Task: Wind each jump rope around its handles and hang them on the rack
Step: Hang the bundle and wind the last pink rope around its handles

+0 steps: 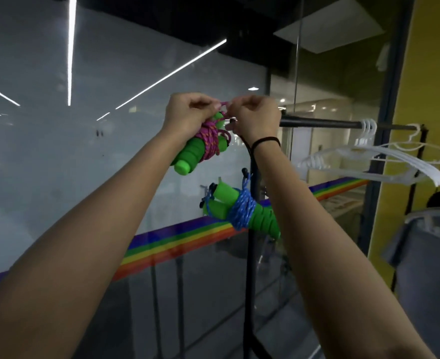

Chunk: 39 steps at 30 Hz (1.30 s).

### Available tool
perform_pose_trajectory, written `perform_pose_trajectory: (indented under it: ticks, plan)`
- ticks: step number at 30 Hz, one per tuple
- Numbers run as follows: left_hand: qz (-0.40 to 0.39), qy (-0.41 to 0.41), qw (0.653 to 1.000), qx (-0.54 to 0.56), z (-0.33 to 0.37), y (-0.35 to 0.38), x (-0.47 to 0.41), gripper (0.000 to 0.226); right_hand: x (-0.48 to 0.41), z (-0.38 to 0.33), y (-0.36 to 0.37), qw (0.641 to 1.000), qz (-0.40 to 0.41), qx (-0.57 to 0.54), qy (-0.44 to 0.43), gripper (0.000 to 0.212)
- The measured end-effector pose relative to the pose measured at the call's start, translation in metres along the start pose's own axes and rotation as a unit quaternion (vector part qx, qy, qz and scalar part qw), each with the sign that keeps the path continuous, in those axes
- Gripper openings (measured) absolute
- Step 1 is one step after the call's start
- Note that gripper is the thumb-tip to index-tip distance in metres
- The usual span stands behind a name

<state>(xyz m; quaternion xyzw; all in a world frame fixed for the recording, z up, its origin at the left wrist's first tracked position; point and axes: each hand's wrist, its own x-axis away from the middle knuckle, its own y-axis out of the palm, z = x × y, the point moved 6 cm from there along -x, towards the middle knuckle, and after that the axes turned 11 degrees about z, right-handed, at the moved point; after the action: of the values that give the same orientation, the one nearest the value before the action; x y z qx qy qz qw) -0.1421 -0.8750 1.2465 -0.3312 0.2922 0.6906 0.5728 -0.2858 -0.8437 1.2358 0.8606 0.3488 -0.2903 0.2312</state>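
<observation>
Both grips are up at the left end of the rack rail, side by side and almost touching: left grip on the left, right grip on the right. Each pinches the top loop of the upper rope bundle, which hangs tilted under the left grip, handle ends down-left. Lower rope bundle hangs below it, in front of the rack post, just left of the right forearm. Rail runs right from the right grip, with hangers near its far end. Draped cloth sits below the hangers. Glass wall is behind everything.
</observation>
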Motion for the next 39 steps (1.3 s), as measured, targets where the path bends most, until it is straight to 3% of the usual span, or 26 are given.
perform_pose_trajectory:
  ticks: [8, 14, 16, 19, 22, 27, 34, 39]
  plan:
    - [-0.11, -0.067, 0.991, 0.034, -0.034, 0.039, -0.001, 0.03, -0.012, 0.038, -0.023, 0.998, 0.035, 0.058, 0.011, 0.02]
    - [-0.12, -0.033, 0.989, 0.077, -0.022, 0.038, -0.013, 0.014, -0.008, 0.019, -0.019, 1.0, 0.024, 0.007, -0.017, 0.005]
    - [-0.134, -0.024, 0.987, 0.086, -0.015, 0.029, -0.022, 0.006, -0.005, 0.005, -0.015, 0.999, 0.011, -0.005, -0.032, 0.01]
    - [-0.164, -0.023, 0.981, 0.103, -0.01, 0.015, -0.027, 0.006, 0.005, -0.008, -0.01, 0.998, -0.004, 0.009, -0.063, 0.01]
    - [-0.196, -0.017, 0.979, 0.05, -0.017, 0.02, -0.017, 0.014, 0.01, 0.001, -0.013, 0.997, 0.019, 0.05, -0.058, 0.008]
    - [-0.208, -0.034, 0.977, 0.041, -0.041, 0.039, 0.004, 0.029, 0.013, 0.033, -0.024, 0.994, 0.04, 0.098, -0.034, 0.011]
    - [-0.256, -0.021, 0.966, 0.028, -0.073, 0.062, 0.032, 0.018, 0.029, 0.056, -0.042, 0.98, 0.073, 0.173, -0.072, 0.014]
    - [-0.231, -0.04, 0.972, 0.036, -0.073, 0.057, 0.048, 0.022, 0.036, 0.063, -0.046, 0.977, 0.055, 0.197, -0.06, 0.012]
